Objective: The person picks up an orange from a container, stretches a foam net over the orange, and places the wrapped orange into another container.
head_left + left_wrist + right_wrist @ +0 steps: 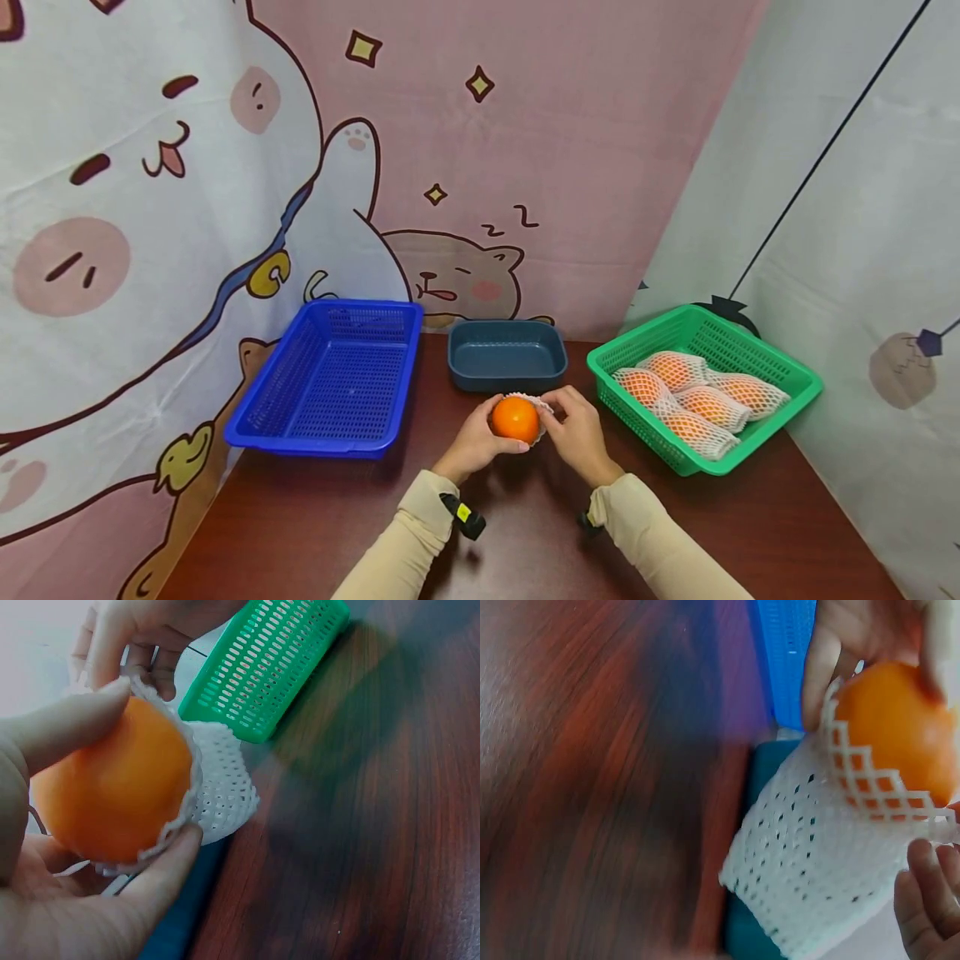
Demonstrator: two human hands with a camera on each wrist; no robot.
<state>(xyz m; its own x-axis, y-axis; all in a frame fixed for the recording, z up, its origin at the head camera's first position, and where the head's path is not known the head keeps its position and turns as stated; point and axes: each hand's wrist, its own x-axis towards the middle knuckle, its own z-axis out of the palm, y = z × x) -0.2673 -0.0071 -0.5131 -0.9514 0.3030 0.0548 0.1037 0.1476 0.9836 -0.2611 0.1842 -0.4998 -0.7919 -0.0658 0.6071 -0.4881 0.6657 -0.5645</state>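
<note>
An orange [515, 419] is held above the table, partly inside a white foam net sleeve [810, 847]. My left hand [478, 442] grips the orange, thumb on one side and fingers on the other, as the left wrist view shows. The sleeve's open edge lies around part of the fruit, and its loose end [225, 784] hangs off beyond it. On the other side, my right hand [576, 433] pinches the sleeve's edge with thumb and fingers. In the right wrist view its fingers [922, 892] are curled at the net's rim.
A green basket [780, 367] at the right holds several oranges in net sleeves [708, 404]. At the left stands a blue basket [322, 450] with nothing in it. A dark teal tray [508, 379] stands behind my hands, near the printed cloth backdrop [562, 167].
</note>
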